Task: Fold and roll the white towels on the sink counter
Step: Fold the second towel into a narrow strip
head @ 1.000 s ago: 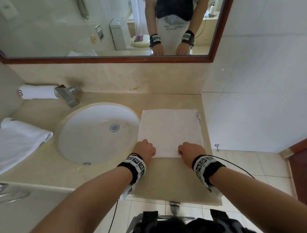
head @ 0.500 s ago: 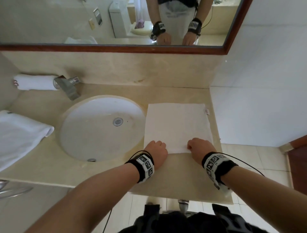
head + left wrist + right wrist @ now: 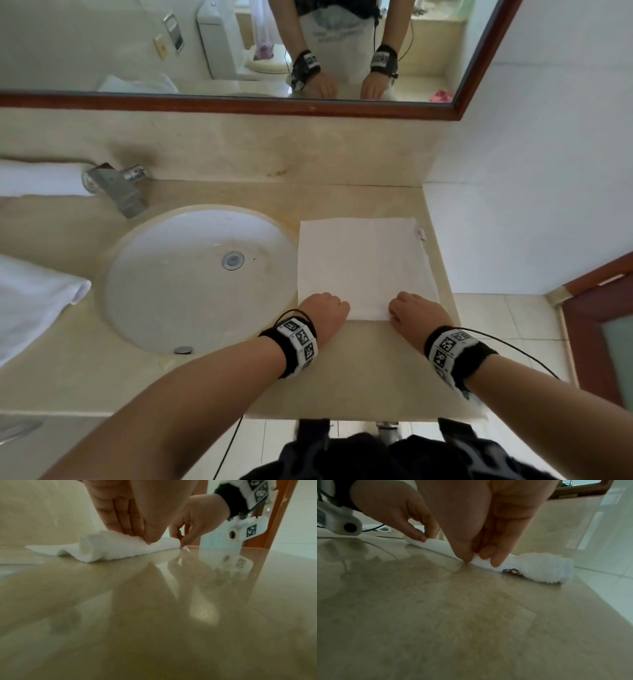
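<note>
A white towel (image 3: 363, 267) lies folded flat on the beige counter (image 3: 359, 377), to the right of the sink. Its near edge is turned over into a thin roll (image 3: 106, 547), also visible in the right wrist view (image 3: 539, 568). My left hand (image 3: 329, 303) pinches the left part of the roll between thumb and fingers (image 3: 123, 524). My right hand (image 3: 407, 305) pinches the right part, with its fingertips (image 3: 494, 561) on top of the roll. A small red mark shows on the roll's underside near the right end.
The round sink (image 3: 191, 274) and its faucet (image 3: 120, 192) lie left of the towel. A rolled white towel (image 3: 37, 178) lies at the back left and a loosely folded one (image 3: 30, 294) at the far left. A white wall (image 3: 513, 222) bounds the counter's right end.
Both hands stay at the towel's near edge, pinching it. The head view has tilted and shifted slightly. The far part of the towel has not moved.
</note>
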{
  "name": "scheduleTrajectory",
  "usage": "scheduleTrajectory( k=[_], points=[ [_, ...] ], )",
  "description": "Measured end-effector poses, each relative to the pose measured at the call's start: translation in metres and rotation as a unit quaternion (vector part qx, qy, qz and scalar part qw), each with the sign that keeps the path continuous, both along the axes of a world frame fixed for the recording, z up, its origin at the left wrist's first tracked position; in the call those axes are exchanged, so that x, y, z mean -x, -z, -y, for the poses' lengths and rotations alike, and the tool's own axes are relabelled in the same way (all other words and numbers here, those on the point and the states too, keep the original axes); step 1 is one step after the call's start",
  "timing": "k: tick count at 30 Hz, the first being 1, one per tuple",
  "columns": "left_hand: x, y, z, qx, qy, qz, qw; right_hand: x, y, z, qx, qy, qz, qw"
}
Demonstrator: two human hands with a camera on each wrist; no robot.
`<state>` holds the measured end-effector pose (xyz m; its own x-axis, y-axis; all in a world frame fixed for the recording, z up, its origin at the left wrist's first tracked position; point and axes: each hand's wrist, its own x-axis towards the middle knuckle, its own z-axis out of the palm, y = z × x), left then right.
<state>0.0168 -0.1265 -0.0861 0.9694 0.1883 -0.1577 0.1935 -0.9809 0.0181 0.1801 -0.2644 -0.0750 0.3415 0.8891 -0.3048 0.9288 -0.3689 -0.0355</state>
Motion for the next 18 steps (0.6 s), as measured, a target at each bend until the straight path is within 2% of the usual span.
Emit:
scheduleTrajectory(
  k=[2, 5, 7, 12, 18],
  points=[
    [0.001, -0.010, -0.003, 0.039, -0.029, -0.049, 0.998, -0.001, 0.003, 0.000, -0.008, -0.014, 0.013, 1.000],
    [0.001, -0.014, -0.002, 0.032, -0.097, -0.068, 0.992, -0.007, 0.001, -0.004, -0.002, -0.048, 0.038, 0.998],
    [-0.002, -0.017, 0.001, 0.012, -0.110, -0.084, 0.990, -0.009, -0.002, -0.010, 0.014, -0.059, 0.040, 0.997],
    [-0.011, -0.019, 0.010, -0.023, -0.116, -0.103, 0.988, -0.024, -0.016, -0.021, 0.050, 0.015, -0.100, 0.994],
    [-0.009, -0.018, 0.023, -0.053, -0.116, -0.098, 0.987, -0.027, -0.017, -0.026, 0.035, 0.001, -0.093, 0.995]
  ],
)
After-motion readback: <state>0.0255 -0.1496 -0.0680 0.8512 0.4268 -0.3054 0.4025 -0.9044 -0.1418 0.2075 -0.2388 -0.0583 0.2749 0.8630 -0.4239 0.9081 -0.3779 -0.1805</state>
